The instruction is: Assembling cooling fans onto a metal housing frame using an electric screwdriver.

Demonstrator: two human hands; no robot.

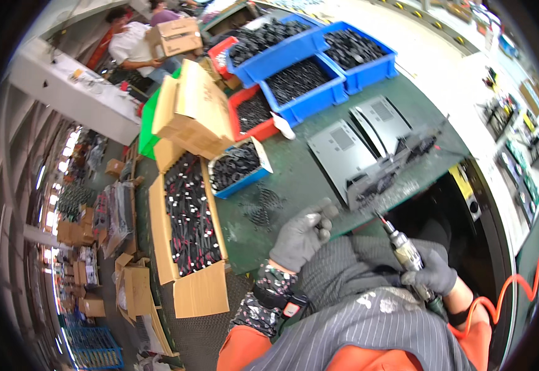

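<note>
My right hand (433,272), in a grey glove, is wrapped round a power screwdriver (407,252) with an orange coiled hose (525,279). Its bit points up and left at the table's front edge. My left hand (303,237), also gloved, hovers by that edge with its fingers curled together; what they hold, if anything, is hidden. Just beyond the hands lie two flat grey panels (342,150) with black housings (381,185) along their near side. The screwdriver's tip is apart from them. A round black grille (263,207) lies left of them.
Blue bins (368,73) of small black parts stand at the back, with a red bin (269,128) before them. To the left are a small blue box (243,185) of black parts and an open carton (201,297) of cables. Another person (132,43) carries a cardboard box (180,38) at far left.
</note>
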